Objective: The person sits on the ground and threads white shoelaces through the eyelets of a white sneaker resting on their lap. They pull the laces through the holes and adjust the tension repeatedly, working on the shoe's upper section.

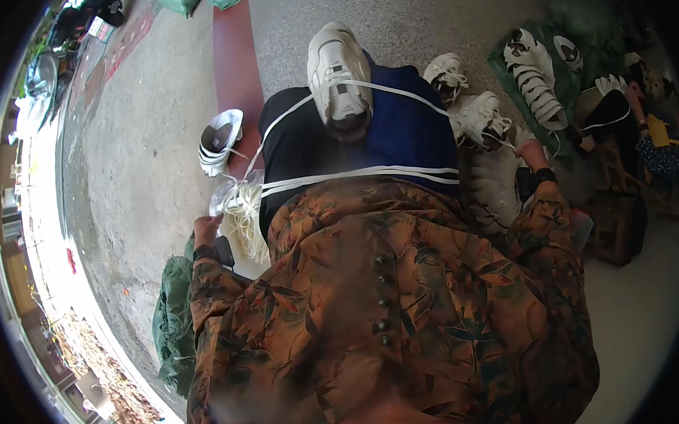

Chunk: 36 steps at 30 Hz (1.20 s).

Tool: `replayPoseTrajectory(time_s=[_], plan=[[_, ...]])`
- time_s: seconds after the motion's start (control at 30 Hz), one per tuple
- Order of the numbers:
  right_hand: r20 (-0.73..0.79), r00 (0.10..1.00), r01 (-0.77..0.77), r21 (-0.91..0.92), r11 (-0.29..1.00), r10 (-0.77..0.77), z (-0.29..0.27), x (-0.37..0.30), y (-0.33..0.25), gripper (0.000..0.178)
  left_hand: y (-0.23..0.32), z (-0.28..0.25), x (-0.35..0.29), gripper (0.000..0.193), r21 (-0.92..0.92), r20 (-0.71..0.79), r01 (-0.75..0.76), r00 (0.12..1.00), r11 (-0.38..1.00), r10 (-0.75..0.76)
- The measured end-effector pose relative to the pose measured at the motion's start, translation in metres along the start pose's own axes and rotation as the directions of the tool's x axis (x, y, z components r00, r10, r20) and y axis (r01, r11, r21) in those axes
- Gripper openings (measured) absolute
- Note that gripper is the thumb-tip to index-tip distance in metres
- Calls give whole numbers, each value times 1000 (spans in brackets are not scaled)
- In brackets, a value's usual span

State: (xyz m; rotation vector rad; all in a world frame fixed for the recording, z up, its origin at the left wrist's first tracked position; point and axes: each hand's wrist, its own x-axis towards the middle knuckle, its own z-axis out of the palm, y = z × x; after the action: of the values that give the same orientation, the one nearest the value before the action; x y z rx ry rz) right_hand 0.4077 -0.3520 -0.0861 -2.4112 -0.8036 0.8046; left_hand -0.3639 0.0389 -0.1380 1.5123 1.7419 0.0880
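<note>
White lace (pixel 406 91) runs across the dark-clothed lap (pixel 420 144) and over a pale shoe (pixel 341 64) resting on it, toe pointing away from the body. The shoe lies ahead of and between both hands, neither clearly nearer, its long axis roughly crosswise to the strands. The left hand (pixel 206 230) and right hand (pixel 532 156) appear pinched on lace, though their fingertips show small. Cream laces (pixel 243 227) heap beside the left; more white shoes (pixel 481 115) lie near the right.

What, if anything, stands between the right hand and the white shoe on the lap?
In this view, another laced white shoe beside the blue-clad thigh lies between the right hand and the lap shoe; whether it obstructs is unclear.
</note>
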Motion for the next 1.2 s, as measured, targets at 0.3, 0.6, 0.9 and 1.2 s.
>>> replayPoseTrajectory(time_s=[0.3,0.6,0.9,1.2], plan=[[580,697,204,404,892,-422,66,0,-269,15,270,65,-43,15,-663,556,-144,562,734,612],[-147,813,522,611,595,-563,168,42,-318,15,356,128,-38,8,-640,281,-383,690,666,667],[-186,813,580,336,742,-552,176,33,-314,13,347,135,-31,7,-653,193,-460,667,602,719],[-282,726,632,-86,770,-627,188,40,-328,3,352,139,-43,5,-628,100,-457,755,629,648]])
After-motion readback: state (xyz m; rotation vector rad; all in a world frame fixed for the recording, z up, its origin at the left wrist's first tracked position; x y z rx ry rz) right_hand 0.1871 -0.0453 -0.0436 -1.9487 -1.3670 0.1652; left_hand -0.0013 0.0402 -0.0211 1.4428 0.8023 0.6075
